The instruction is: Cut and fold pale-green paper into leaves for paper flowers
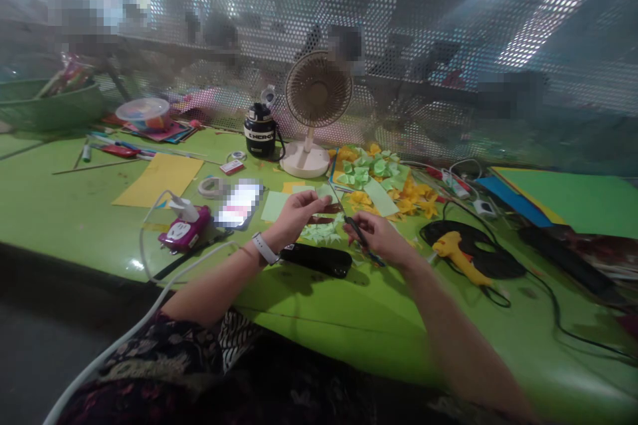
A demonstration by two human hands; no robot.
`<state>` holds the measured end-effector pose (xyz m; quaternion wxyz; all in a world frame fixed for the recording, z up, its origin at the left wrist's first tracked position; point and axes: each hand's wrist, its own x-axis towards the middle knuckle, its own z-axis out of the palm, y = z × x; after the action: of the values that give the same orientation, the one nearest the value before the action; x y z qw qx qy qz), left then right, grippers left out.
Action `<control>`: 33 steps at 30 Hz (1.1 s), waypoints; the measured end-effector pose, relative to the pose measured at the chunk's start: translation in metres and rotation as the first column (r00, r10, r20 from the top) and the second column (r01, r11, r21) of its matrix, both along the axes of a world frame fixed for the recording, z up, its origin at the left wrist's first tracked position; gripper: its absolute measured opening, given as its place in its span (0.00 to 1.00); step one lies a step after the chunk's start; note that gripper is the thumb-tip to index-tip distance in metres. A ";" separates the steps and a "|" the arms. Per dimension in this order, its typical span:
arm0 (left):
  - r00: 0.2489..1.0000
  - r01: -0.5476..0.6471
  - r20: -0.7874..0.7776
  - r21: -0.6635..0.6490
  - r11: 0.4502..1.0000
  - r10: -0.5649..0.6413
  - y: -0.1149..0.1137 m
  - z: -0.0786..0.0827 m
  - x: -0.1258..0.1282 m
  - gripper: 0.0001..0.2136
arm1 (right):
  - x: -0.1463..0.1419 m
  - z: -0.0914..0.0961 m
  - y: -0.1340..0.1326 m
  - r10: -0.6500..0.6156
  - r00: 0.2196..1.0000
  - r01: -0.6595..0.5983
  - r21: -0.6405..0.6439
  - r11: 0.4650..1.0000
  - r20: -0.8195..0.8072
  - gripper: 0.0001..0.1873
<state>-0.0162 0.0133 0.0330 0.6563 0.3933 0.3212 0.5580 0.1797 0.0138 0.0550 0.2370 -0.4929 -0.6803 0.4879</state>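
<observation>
My right hand [376,239] is closed around black-handled scissors [357,231], their blades angled up and left towards my other hand. With a watch on its wrist, my left hand [302,212] pinches what looks like a light green piece of paper [323,192], partly hidden by the fingers. The blade tips are close beside that paper; whether they touch it I cannot tell. Under my hands lie light green paper cut-outs [321,232] and a long black object [318,259], perhaps a stapler. Behind are green paper flowers [366,167] and yellow paper flowers [411,198].
A fan [319,89] and a black bottle [260,133] stand at the back. Left are a phone [240,204], tape [212,186], a purple power socket [185,229] with cables, and yellow paper [158,179]. Right are a yellow glue gun [462,257] and coloured sheets [573,196].
</observation>
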 end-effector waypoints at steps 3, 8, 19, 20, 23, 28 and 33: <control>1.000 0.007 -0.005 0.006 1.000 -0.007 0.001 -0.002 0.000 0.21 | -0.001 0.001 0.000 -0.004 1.000 0.004 0.019 1.000 0.003 0.30; 1.000 0.001 0.003 0.010 1.000 -0.001 0.002 -0.004 -0.001 0.20 | 0.001 0.001 -0.002 -0.017 1.000 0.016 0.031 0.999 0.015 0.30; 0.999 -0.037 -0.015 0.003 0.999 0.037 0.002 -0.002 -0.001 0.21 | -0.001 -0.002 -0.002 -0.016 1.000 0.015 0.037 0.999 0.011 0.29; 0.999 -0.025 -0.021 0.005 1.000 0.025 0.002 -0.002 -0.001 0.22 | -0.001 -0.001 -0.002 -0.016 1.000 0.016 0.037 0.999 0.007 0.29; 0.999 0.004 -0.038 0.013 1.000 -0.004 0.003 -0.004 -0.001 0.21 | 0.000 0.001 -0.001 -0.006 1.000 0.005 0.049 0.999 0.008 0.29; 0.999 -0.004 -0.037 0.014 1.000 0.004 0.004 -0.005 -0.002 0.20 | 0.003 -0.001 0.001 -0.014 0.999 0.012 0.069 0.998 0.039 0.28; 0.996 -0.079 -0.038 -0.006 0.997 0.078 0.005 -0.005 -0.003 0.22 | 0.004 -0.002 0.001 -0.002 0.999 -0.001 0.073 0.997 0.041 0.28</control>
<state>-0.0192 0.0186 0.0282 0.6290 0.3886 0.3509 0.5746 0.1833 0.0151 0.0533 0.2409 -0.4941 -0.7023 0.4523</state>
